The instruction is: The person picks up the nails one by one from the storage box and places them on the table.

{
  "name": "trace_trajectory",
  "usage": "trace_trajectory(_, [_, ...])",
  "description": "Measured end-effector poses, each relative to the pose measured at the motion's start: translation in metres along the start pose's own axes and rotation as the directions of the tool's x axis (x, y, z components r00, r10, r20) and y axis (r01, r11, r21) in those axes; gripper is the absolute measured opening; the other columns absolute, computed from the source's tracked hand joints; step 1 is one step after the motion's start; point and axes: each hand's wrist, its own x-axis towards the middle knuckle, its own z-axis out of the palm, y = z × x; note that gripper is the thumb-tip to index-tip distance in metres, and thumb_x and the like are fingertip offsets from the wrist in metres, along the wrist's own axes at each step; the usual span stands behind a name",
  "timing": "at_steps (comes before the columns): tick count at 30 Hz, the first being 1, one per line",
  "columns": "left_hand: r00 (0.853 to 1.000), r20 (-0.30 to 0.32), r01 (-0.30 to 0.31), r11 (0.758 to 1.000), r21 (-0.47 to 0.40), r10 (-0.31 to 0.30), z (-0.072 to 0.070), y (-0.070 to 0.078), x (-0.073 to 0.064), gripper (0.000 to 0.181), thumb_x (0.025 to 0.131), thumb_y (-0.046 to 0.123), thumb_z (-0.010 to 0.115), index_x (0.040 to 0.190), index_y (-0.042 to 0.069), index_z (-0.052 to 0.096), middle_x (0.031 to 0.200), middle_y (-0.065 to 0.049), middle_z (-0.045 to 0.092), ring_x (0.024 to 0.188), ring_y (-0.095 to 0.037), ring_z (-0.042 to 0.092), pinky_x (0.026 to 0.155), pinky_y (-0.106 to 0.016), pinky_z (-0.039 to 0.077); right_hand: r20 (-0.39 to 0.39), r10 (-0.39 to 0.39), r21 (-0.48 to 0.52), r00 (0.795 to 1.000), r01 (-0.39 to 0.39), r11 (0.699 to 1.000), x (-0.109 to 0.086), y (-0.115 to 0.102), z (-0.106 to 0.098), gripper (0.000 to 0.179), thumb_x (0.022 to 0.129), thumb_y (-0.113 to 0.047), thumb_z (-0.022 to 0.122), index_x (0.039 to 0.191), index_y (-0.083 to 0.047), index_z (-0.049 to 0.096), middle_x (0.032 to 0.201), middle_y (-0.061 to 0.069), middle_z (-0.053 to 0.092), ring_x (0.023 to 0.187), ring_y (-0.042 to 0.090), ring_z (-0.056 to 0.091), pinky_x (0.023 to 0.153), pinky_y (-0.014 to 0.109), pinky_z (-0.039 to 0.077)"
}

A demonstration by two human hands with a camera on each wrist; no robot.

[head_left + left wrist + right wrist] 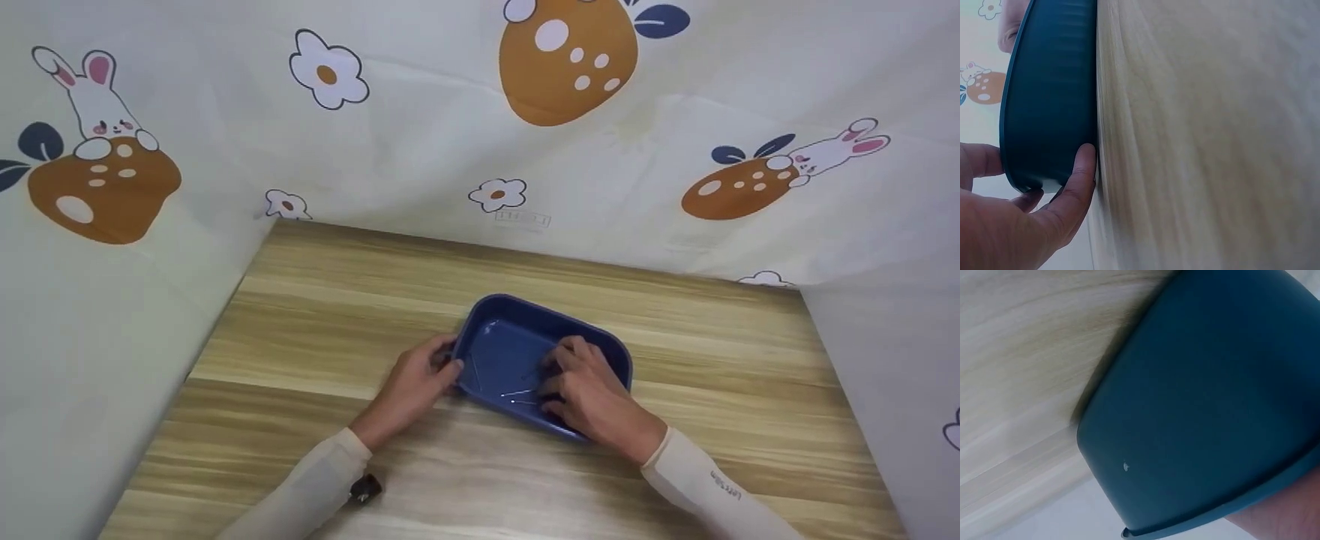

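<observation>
A deep blue rectangular bin (510,352) stands at an angle on the wooden table. My left hand (416,386) grips its left end, thumb at the rim and other fingers against the outer wall; the left wrist view shows these fingers (1075,194) low on that wall. Over the bin's right part, my right hand (592,394) reaches inside with bent, spread fingers, their tips near the floor. Several thin shiny pin-like pieces (517,393) lie on the bin floor, left of those fingers. In the right wrist view the bin wall (1196,416) hides most of the right hand.
A small black object (366,489) lies on the wood-grain table (322,300) beside the left sleeve. Pale cloth (420,135) printed with rabbits, flowers and orange fruit encloses the table's back and sides.
</observation>
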Motion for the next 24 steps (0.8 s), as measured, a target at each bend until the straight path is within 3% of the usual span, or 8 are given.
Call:
trace_trajectory(8, [1.0,0.019,0.017,0.999,-0.046,-0.016,0.002,-0.001,0.0,0.048,0.101,0.005,0.062,0.147,-0.007,0.053,0.129,-0.03,0.068,0.103,-0.038,0.074,0.08,-0.044,0.067,0.008,-0.021,-0.008,1.0,0.021,1.0,-0.001,0.002,0.001,0.009,0.078,-0.014,0.091,0.076,-0.018,0.084,0.108,0.004,0.069,0.115,0.032,0.052,0.097,0.057,0.046])
trace_trajectory(15, [1.0,0.015,0.013,1.0,-0.008,-0.013,0.002,-0.001,0.001,0.049,0.101,0.008,0.062,0.148,-0.005,0.053,0.127,-0.029,0.069,0.097,-0.034,0.075,0.077,-0.044,0.067,0.031,0.002,-0.004,1.0,-0.002,1.0,-0.002,0.005,0.0,0.008,0.083,-0.012,0.087,0.077,-0.016,0.084,0.109,0.003,0.069,0.117,0.03,0.052,0.1,0.057,0.046])
trace_trajectory(24, [1.0,-0.007,0.002,0.999,0.051,-0.002,0.001,-0.001,0.001,0.049,0.101,0.008,0.063,0.147,-0.005,0.055,0.131,-0.027,0.068,0.104,-0.03,0.074,0.083,-0.041,0.067,-0.055,0.032,-0.02,0.998,-0.033,0.999,-0.013,0.007,-0.018,0.005,0.082,-0.012,0.086,0.08,-0.015,0.083,0.111,0.004,0.068,0.119,0.029,0.053,0.103,0.057,0.044])
